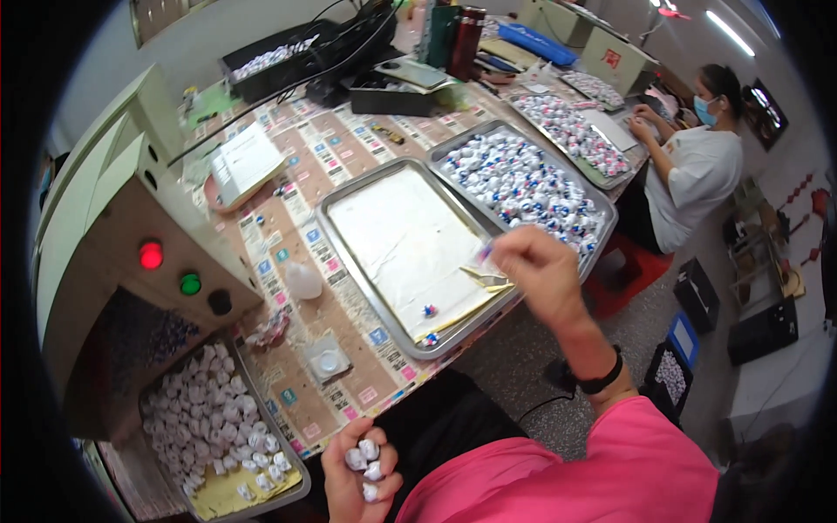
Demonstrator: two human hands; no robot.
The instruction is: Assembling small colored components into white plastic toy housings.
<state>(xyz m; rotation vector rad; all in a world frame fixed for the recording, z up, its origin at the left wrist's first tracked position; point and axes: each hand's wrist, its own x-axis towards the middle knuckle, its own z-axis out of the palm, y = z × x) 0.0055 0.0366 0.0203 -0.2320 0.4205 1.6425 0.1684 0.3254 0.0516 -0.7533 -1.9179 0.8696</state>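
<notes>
My left hand (360,475) is low in front of me, its fingers curled around several small white figurine-like pieces (370,449). Over the right edge of a metal tray (324,209) hovers my right hand (542,272), fingertips pinched together. A small blurred bluish-purple spot shows at the fingertips; I cannot make out what it is. White paper (401,240) lines that tray. Two small blue, red and white pieces (430,310) lie at its near end, and a yellow-edged strip lies under my right hand.
Behind stands a tray of white-and-blue pieces (514,183). At left, a machine (105,227) with red and green lights stands over a tray of white pieces (196,414). A small white bottle (303,281) is on the table. A masked person (697,166) works at the far right.
</notes>
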